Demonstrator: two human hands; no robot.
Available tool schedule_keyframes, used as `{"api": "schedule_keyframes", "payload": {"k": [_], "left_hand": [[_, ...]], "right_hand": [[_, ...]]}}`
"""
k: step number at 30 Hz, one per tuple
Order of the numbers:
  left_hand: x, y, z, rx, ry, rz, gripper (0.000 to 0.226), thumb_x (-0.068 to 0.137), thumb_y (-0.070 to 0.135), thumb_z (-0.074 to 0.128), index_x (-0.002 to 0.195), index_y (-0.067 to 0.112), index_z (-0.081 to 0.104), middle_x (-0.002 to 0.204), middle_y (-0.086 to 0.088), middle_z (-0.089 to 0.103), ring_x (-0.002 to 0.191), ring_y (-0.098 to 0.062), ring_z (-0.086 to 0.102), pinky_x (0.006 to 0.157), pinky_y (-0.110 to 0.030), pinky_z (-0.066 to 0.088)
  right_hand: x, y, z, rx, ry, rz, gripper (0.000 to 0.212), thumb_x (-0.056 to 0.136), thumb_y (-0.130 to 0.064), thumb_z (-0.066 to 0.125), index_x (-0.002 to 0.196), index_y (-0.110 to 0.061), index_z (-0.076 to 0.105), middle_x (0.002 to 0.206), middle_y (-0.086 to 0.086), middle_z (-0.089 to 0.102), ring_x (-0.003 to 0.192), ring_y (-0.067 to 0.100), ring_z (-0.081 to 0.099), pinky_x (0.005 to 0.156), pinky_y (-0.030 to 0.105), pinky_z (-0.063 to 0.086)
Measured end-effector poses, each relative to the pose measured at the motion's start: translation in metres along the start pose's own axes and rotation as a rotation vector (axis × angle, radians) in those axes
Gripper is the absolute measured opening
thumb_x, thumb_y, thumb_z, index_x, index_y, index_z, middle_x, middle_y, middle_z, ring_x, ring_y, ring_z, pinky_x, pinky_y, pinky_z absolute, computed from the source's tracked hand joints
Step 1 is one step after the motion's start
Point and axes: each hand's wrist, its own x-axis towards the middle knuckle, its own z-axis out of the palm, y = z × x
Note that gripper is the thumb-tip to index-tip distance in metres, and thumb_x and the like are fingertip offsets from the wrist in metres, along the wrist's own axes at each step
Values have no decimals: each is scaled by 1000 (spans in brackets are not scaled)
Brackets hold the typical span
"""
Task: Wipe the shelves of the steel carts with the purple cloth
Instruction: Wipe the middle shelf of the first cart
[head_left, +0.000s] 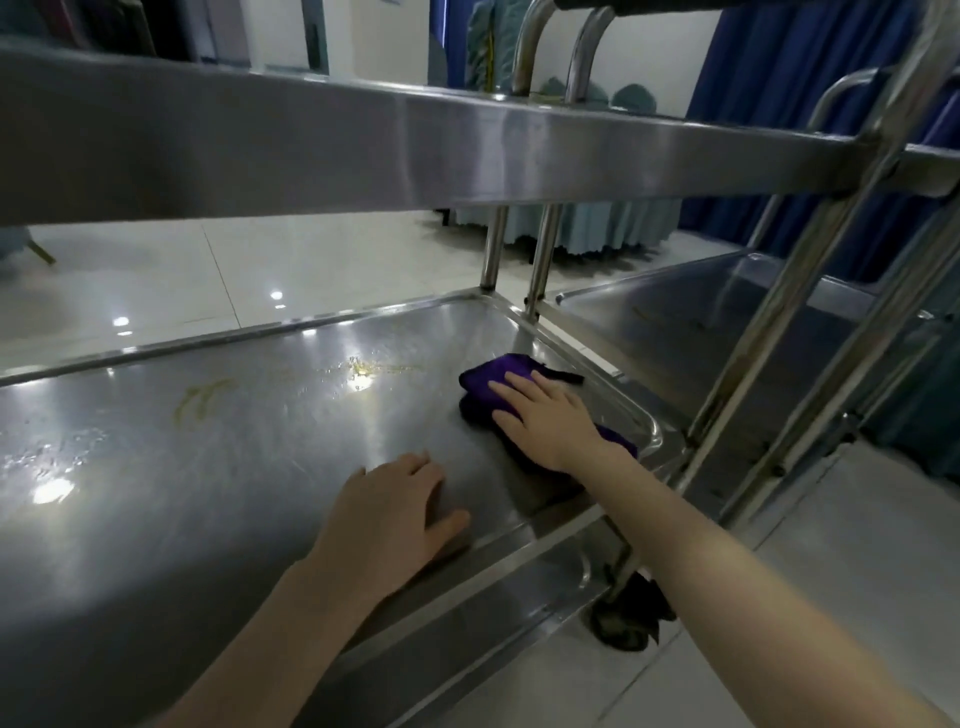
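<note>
Resting palm down on the middle shelf (234, 493) of the steel cart (208, 145), your left hand (395, 514) lies near the front rim. Its grip is open: the fingers are spread and almost straight, the thumb points to the right, and it holds nothing. Under this rim a strip of the lower shelf (519, 587) shows, and beside it a dark caster wheel (628, 618) stands on the floor.

A little farther and more to the right, your right hand (545, 415) lies on the purple cloth (488, 379). This grip is also open: the straight fingers press the cloth down and do not curl round it. The cloth is bunched or folded, I cannot tell which. It lies on the right part of the same shelf, near the right rim, and one end of it shows beside your wrist.

Left of the cloth the steel carries a yellowish smear (202, 400) and a thinner streak with wet drops (374, 369).

Above, the side wall of the upper shelf (571, 150) crosses the whole view. On the right a second cart (675, 322) stands just beside the first one. Behind them you see the white tiled floor (156, 275) and a blue curtain (805, 104).
</note>
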Motion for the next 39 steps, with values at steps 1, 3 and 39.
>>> {"api": "schedule_keyframes", "payload": {"k": [1, 3, 39], "left_hand": [[1, -1, 0, -10, -3, 0, 49, 84, 68, 43, 120, 35, 49, 127, 10, 53, 107, -11, 53, 102, -33, 41], [0, -1, 1, -42, -21, 1, 50, 84, 67, 43, 125, 38, 48, 129, 10, 52, 110, -11, 52, 103, -34, 38], [0, -2, 4, 61, -21, 2, 63, 90, 66, 35, 147, 41, 25, 154, 11, 25, 135, -15, 36, 116, -40, 25]], "right_hand": [[20, 2, -1, 3, -1, 37, 52, 103, -51, 22, 154, -39, 15, 163, -9, 7, 150, 19, 0, 119, 50, 4], [48, 5, -2, 19, 12, 102, 53, 103, -48, 21, 154, -35, 16, 164, -6, 8, 150, 21, 1, 120, 51, 3], [40, 74, -7, -58, 31, 239, 55, 102, -52, 21, 154, -38, 14, 163, -11, 6, 150, 17, -1, 120, 46, 6]]}}
